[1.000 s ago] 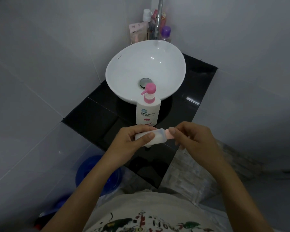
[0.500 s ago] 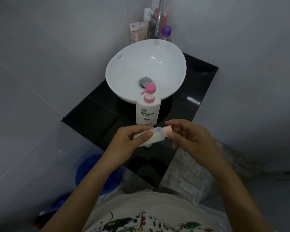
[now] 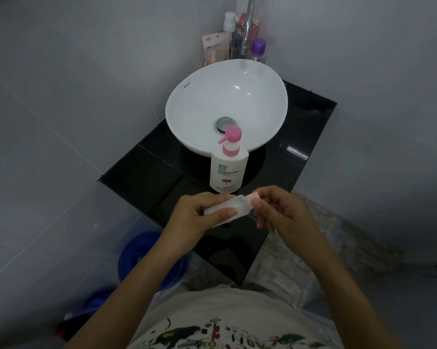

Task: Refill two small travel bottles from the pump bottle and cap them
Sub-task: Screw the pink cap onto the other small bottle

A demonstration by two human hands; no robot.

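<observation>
travel bottle point(image 3: 231, 209) lies nearly on its side in the air over the front edge of the black tabletop point(image 3: 146, 177), its pink cap point(image 3: 253, 197) pointing toward 2 o'clock. its translucent body looks pale and cloudy, so it seems to hold some liquid, though how full it is cannot be told. the left hand point(image 3: 199, 215) has its grip closed around the body, thumb on top. the right hand point(image 3: 280, 212) pinches the cap between thumb and fingertips; whether it is twisting on or off cannot be told. the pump bottle point(image 3: 228, 170) stands upright at 12 o'clock from the hands, its contents hidden, just in front of the empty white basin point(image 3: 199, 96). a second travel bottle is not in view, so at best half the job looks done. toiletries point(image 3: 235, 39) crowd the far corner around the tap point(image 3: 247, 23).
</observation>
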